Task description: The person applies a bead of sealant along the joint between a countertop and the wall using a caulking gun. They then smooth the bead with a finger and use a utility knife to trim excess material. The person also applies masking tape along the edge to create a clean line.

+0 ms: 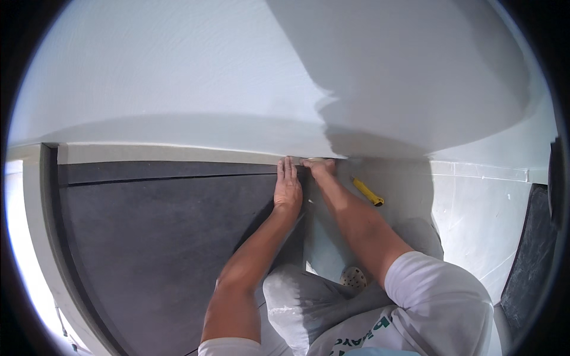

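Note:
My left hand lies with its fingers stretched out and together, the tips against a pale skirting strip at the foot of the wall. Just to its right, my right hand is closed low at the wall base, fingers pointing left. What its fingers grip is hidden by the hand and too small to make out. A yellow utility knife rests on the light floor, right of my right forearm and apart from it.
A smooth pale wall rises ahead, partly in shadow. Dark grey floor tiles spread on the left, beside a pale frame. Lighter flooring lies right, with a dark panel beyond. My shoe is below.

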Motion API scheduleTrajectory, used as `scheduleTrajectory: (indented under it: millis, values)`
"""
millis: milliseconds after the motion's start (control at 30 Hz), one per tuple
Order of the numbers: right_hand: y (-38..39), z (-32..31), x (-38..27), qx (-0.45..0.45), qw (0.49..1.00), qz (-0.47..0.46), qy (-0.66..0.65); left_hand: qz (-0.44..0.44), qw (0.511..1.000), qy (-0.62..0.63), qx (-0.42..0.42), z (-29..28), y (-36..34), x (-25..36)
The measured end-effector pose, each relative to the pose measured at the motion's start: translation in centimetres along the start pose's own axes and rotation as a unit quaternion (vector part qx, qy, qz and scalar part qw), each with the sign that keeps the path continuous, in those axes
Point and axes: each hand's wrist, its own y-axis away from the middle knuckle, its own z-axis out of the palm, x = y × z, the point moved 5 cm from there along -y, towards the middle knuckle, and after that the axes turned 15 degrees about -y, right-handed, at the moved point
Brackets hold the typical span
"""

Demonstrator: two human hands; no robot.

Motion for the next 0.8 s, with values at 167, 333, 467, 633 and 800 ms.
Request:
scheduleTrajectory:
  millis: [167,333,467,633,800]
  values:
    - [6.5,0.6,-1.0,-0.106,0.994,0.009,0.016,0.045,0.995,0.061,-0.060,4.2,-1.0,3.7]
    - [0.0,-0.3,3.5,-0.191,0.924,0.070,-0.323,0.079,0.991,0.090,-0.066,2.3,-3.2,3.2]
    - [-2.5,-1.5,7.1,-0.222,0.919,0.035,-0.323,0.042,0.987,0.147,-0.056,3.4,-5.2,5.1]
    - [1.5,-2.9,4.0,-0.036,0.988,-0.150,-0.030,0.020,0.975,0.218,-0.041,5.6,-5.6,7.5]
    - [3.9,-2.9,2.3,0.126,0.939,-0.316,0.043,-0.009,0.986,0.165,-0.033,4.5,-5.6,7.9]
